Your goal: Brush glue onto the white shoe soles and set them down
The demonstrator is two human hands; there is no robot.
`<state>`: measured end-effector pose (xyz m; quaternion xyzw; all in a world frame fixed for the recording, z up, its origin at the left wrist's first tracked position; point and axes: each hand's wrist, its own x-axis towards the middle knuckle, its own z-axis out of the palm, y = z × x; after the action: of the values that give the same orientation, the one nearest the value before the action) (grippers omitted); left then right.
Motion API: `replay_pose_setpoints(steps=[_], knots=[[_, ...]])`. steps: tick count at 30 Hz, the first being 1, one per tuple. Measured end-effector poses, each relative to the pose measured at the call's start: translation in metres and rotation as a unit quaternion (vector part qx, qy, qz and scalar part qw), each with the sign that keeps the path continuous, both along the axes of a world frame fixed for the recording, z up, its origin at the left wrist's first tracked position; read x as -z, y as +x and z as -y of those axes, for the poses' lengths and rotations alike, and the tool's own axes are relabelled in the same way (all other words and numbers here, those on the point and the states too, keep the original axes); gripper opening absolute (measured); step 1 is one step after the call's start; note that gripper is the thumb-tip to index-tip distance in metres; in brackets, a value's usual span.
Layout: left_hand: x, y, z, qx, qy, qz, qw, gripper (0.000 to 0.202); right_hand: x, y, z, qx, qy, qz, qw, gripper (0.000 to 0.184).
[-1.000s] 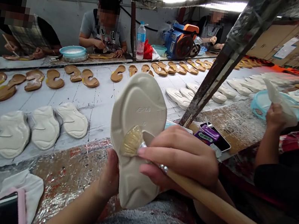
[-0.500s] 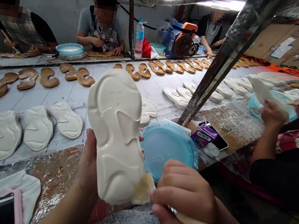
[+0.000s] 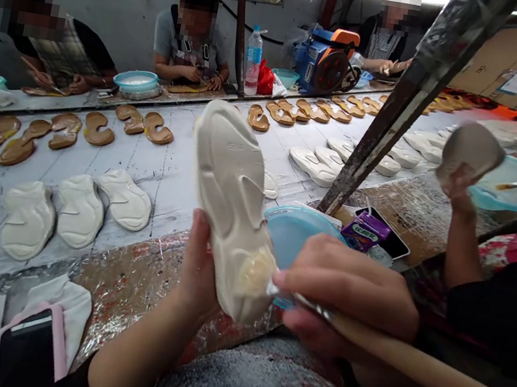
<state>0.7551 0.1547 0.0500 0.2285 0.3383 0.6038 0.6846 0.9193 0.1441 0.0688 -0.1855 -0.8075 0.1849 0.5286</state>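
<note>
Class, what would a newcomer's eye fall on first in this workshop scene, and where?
Nearest the viewer, the left hand grips a pale shoe sole while the right hand presses a wooden-handled brush against its lower end. Beyond, rows of pale soles and tan soles line a white table.

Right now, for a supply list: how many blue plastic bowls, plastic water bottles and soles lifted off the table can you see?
Blue plastic bowls: 6
Plastic water bottles: 1
Soles lifted off the table: 2
Total: 9
</note>
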Motion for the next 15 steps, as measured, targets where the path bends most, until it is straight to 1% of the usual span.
replay_pose_setpoints(steps=[2,3,4,5,7,8,10,12,13,15], knots=[[0.002,0.007,-0.002,0.013,0.013,0.011,1.0,0.068,0.0,-0.01,-0.002,0.027,0.031,-0.02,0.999,0.018],[0.002,0.009,-0.003,0.0,0.007,0.021,1.0,0.068,0.003,-0.014,-0.001,0.029,0.055,-0.025,0.998,0.024],[0.002,0.009,-0.005,-0.026,-0.003,0.029,0.999,0.069,0.007,-0.016,0.001,0.023,0.072,-0.018,0.997,0.031],[0.001,0.008,-0.007,-0.056,-0.016,0.033,0.998,0.069,0.011,-0.017,0.003,-0.001,0.085,0.004,0.996,0.037],[-0.003,0.005,-0.01,-0.108,-0.031,0.031,0.993,0.067,0.018,-0.013,0.005,-0.043,0.06,0.019,0.997,0.041],[-0.006,0.004,-0.012,-0.118,-0.029,0.027,0.992,0.066,0.021,-0.01,0.005,-0.05,0.039,0.005,0.998,0.039],[-0.01,0.002,-0.014,-0.108,-0.027,0.024,0.994,0.07,0.024,-0.004,0.003,-0.021,-0.005,-0.042,0.999,0.028],[-0.011,-0.001,-0.015,-0.089,-0.034,0.032,0.995,0.076,0.028,0.001,0.002,-0.001,-0.017,-0.051,0.999,0.022],[-0.01,-0.004,-0.015,-0.084,-0.037,0.035,0.995,0.076,0.03,0.002,0.002,-0.008,-0.009,-0.035,0.999,0.023],[-0.003,-0.01,-0.013,-0.071,-0.039,0.032,0.996,0.068,0.031,0.005,0.003,-0.038,0.009,-0.004,0.999,0.026]])
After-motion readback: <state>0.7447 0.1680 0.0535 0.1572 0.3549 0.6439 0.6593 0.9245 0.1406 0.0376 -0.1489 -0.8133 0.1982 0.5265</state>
